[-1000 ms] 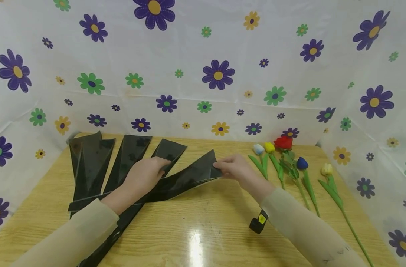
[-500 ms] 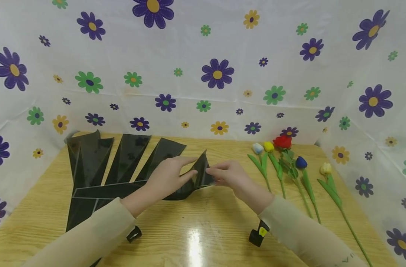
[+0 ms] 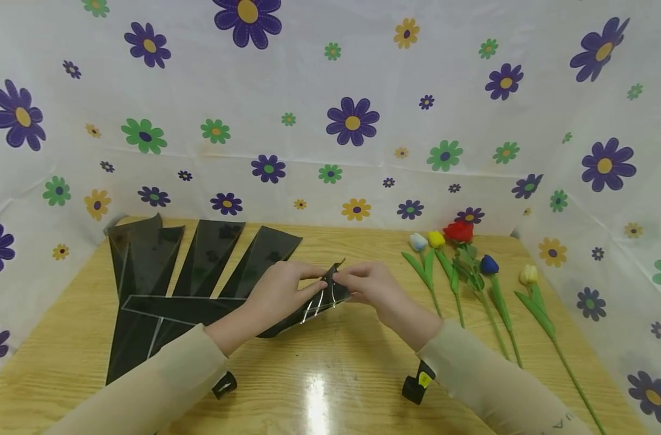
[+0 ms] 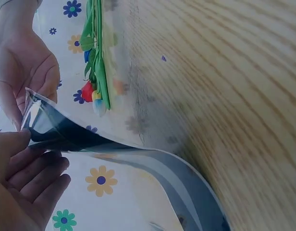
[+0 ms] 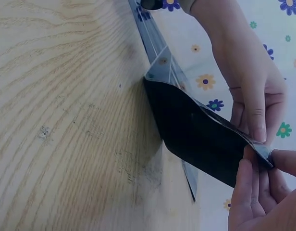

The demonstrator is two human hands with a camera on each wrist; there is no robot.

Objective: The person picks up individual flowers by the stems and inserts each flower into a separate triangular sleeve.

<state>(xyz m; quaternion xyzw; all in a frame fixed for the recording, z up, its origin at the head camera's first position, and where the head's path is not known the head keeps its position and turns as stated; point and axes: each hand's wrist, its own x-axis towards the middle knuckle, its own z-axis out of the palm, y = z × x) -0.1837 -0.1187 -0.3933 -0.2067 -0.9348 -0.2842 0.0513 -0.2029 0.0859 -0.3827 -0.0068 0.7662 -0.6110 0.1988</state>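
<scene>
Both hands pinch the peaked open end of a black plastic flower sleeve (image 3: 287, 320), which lifts off the wooden table there. My left hand (image 3: 273, 299) has its thumb and finger on the near side of the peak. From the right, my right hand (image 3: 379, 290) grips the same edge, the two sets of fingertips close together. In the left wrist view the sleeve's glossy edge (image 4: 61, 130) curves down to the table. The sleeve's dark underside (image 5: 201, 130) shows in the right wrist view. Its narrow end passes beneath my left forearm, partly hidden.
Several more black sleeves (image 3: 145, 257) lie fanned out at the back left of the table (image 3: 330, 362). Artificial flowers stretch along the right: a red rose (image 3: 459, 231), a blue bloom (image 3: 489, 264) and several tulips, one cream (image 3: 528, 275). A flower-printed sheet (image 3: 309, 72) encloses the table.
My left hand has moved right from the middle of the sleeve to its peaked end, beside the right hand. The peak is now folded and pinched together; the right hand shifted slightly.
</scene>
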